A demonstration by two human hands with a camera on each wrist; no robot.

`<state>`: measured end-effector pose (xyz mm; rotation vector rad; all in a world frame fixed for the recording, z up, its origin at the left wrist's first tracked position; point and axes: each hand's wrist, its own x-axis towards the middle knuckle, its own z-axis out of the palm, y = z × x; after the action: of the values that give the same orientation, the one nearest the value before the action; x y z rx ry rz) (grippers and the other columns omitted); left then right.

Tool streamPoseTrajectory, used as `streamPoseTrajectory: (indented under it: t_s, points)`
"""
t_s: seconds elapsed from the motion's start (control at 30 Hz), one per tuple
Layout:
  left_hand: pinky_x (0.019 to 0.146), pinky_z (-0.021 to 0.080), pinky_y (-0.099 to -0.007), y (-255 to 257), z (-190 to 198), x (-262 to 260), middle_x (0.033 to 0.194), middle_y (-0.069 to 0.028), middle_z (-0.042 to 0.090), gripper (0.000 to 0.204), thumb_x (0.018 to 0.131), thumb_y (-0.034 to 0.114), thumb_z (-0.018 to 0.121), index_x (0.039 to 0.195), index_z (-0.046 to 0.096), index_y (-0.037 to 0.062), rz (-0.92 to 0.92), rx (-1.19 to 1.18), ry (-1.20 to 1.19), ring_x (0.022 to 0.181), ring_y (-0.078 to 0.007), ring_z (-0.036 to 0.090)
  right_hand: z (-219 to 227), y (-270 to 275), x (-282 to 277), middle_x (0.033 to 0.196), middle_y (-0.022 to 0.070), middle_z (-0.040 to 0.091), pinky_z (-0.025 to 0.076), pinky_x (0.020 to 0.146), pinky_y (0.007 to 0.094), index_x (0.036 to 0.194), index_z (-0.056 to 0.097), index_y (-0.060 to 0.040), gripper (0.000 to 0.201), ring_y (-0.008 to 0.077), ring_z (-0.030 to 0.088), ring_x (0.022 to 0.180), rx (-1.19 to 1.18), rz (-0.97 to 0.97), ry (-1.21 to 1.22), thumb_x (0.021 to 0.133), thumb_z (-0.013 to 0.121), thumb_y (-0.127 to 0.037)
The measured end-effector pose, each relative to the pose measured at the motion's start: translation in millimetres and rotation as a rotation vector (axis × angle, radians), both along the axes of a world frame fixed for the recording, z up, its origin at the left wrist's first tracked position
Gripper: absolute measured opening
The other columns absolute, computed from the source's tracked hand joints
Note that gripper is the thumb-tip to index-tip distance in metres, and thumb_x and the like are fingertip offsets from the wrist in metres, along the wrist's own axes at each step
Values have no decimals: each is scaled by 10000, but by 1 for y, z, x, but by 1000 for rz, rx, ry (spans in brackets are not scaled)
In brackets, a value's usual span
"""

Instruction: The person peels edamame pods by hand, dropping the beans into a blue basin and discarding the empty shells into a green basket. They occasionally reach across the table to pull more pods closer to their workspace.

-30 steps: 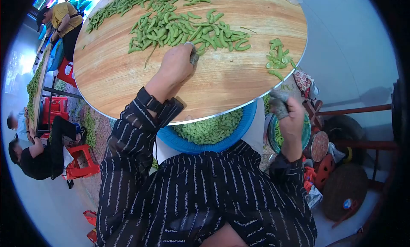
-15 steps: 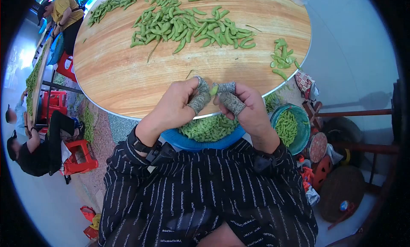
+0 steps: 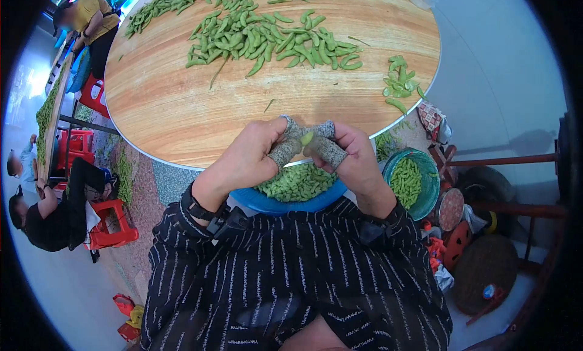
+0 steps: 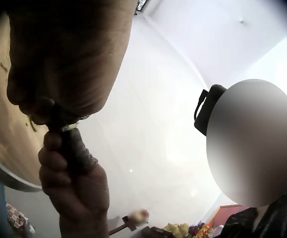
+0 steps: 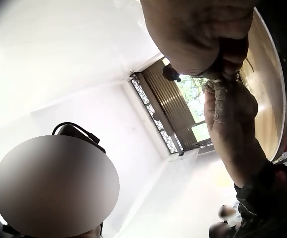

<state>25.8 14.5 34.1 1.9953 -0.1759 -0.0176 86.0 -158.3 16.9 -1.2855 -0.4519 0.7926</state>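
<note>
Close together over the table's front edge, both hands meet at one green soybean pod (image 3: 307, 138). My left hand (image 3: 246, 153) pinches it from the left, thumb and forefinger wearing grey knitted finger sleeves. My right hand (image 3: 361, 163), with similar sleeves, pinches it from the right. Much of the pod is hidden by the fingers. Below the hands, a blue basin (image 3: 258, 200) holds many shelled green beans (image 3: 294, 184). A heap of soybean pods (image 3: 243, 38) lies farther back on the round wooden table (image 3: 182, 111). Both wrist views show the hands dark, fingertips meeting.
Several pods and pieces (image 3: 401, 84) lie by the table's right rim. A green basket (image 3: 432, 187) with pods stands on the floor at right, near a dark stool (image 3: 486, 272). Red stools (image 3: 112, 229) and seated people (image 3: 45, 220) are at left beside another table.
The left hand has come back from the pod heap and the right hand in from beyond the table's right edge. They met at a pod half a second ago and have since drawn closer together.
</note>
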Motion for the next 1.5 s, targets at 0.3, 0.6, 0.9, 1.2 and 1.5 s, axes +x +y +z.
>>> streamPoseTrajectory:
  t_s: [0.3,0.6,0.9,1.2,1.5]
  points:
    - [486,357,-351,2,-5,-3,577,-198,480,191,602,-46,476,792,479,-27,-2,128,51,538,-345,479,1,-5,-1,635,-36,507,341,503,171,807,559,-27,66,34,443,567,-47,29,-11,807,522,-82]
    - [553,390,-246,0,-8,-3,650,-66,527,118,742,9,558,845,504,-11,-37,-87,45,613,-88,469,-9,-2,0,660,-22,531,361,515,172,812,556,-23,53,36,461,577,51,-47,158,805,509,-46]
    - [556,417,-405,-8,-12,-11,732,-163,546,260,700,50,531,950,467,23,103,571,-286,698,-351,538,-3,-3,4,689,-16,549,364,507,157,826,566,-30,59,25,467,577,67,70,189,802,521,-60]
    - [460,338,-223,-8,-34,-17,670,-51,498,199,860,151,443,1011,462,23,76,-510,153,512,-106,430,-20,8,2,742,-9,565,407,560,169,900,572,-14,112,38,496,632,280,54,-1,812,540,-76]
    - [413,242,-187,-11,-42,-17,639,-7,437,223,892,198,396,1027,464,34,-11,-1377,413,467,-52,293,-20,9,9,761,3,573,413,570,172,932,562,-12,135,47,509,649,202,116,10,822,527,-82]
